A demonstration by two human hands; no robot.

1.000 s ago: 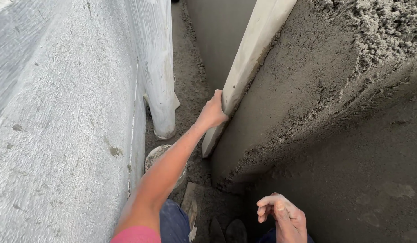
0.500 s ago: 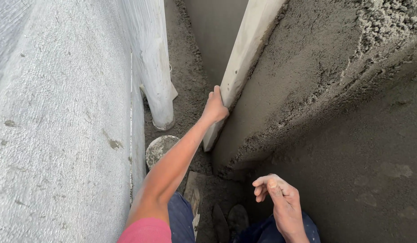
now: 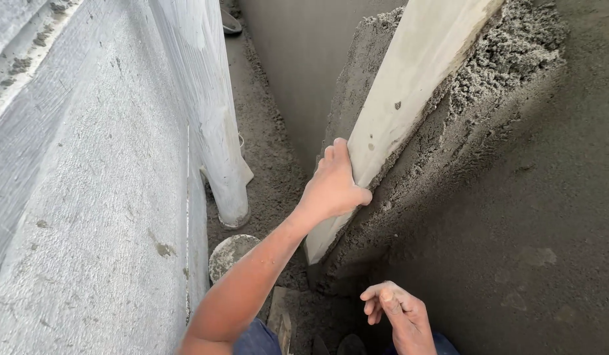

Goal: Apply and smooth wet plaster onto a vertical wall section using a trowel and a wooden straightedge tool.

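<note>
Change: our right hand has risen slightly, fingers loosely curled, empty.
Left hand: we grip the long pale straightedge board.
Board: against the rough grey wet plaster wall.

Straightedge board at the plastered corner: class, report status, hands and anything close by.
Left hand gripping straightedge board against wet plaster. Right hand free, fingers curled. Bucket and pipe close by.

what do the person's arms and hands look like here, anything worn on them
Both hands are bare: no gloves, rings or watch show. The left hand and its forearm are uncovered right down to the bottom edge of the picture, with no sleeve in view. The right hand shows only to the wrist, also uncovered, with its fingertips smeared with grey mortar dust.
</note>
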